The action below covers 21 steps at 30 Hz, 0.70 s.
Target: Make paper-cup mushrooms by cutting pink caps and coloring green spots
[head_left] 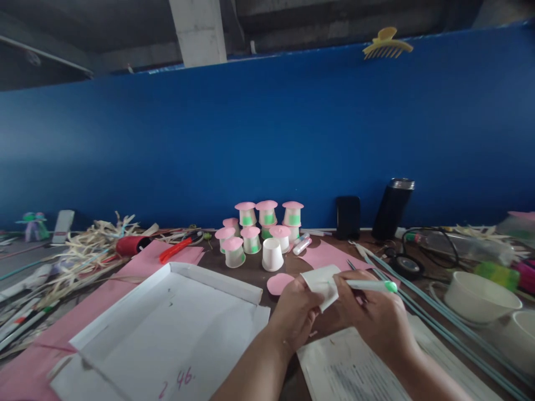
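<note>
Pinching a white paper piece [324, 283] in left hand [295, 312], right hand [376, 317] held a green-capped pen [371, 285]; its tip was hidden; white cup [272, 254] stood upturned.

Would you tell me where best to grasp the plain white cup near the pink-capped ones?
Probably around the side wall of the white cup, coming from the near side or above. It stands upside down, apart from the capped cups behind it, so that side is open.
</note>
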Each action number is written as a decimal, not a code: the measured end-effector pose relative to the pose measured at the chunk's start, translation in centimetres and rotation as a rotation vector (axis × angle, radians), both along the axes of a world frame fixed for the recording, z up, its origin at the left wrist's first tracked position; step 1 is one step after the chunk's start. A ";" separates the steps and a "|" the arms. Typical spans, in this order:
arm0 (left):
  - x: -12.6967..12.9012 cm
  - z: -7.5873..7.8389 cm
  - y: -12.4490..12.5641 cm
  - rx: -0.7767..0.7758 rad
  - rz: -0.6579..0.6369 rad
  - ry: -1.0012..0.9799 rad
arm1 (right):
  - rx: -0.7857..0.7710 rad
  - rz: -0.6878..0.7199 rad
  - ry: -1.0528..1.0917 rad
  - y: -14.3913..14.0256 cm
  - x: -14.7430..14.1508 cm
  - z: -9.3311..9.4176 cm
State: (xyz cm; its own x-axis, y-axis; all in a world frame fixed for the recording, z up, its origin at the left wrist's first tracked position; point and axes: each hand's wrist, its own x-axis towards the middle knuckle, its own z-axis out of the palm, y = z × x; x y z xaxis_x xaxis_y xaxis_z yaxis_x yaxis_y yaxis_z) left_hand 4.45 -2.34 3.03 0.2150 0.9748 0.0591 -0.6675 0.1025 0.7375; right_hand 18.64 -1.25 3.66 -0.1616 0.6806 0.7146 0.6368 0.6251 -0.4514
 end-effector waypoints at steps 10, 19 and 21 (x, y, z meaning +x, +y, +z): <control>0.0 0.1 -0.1 -0.009 0.034 -0.032 | 0.001 -0.029 -0.036 0.1 0.0 -0.1; 0.0 0.5 -0.2 -0.019 0.032 -0.009 | 0.023 -0.027 -0.045 0.0 -0.1 0.2; 0.1 0.3 -0.1 -0.022 0.029 -0.013 | 0.020 -0.026 -0.042 0.1 -0.1 0.2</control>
State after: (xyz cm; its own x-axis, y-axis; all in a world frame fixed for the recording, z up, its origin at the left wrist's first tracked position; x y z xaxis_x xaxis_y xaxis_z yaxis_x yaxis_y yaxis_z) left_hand 4.53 -2.48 3.34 0.1855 0.9818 0.0404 -0.6799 0.0986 0.7267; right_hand 18.50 -1.16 3.89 -0.1737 0.6709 0.7209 0.6710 0.6165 -0.4120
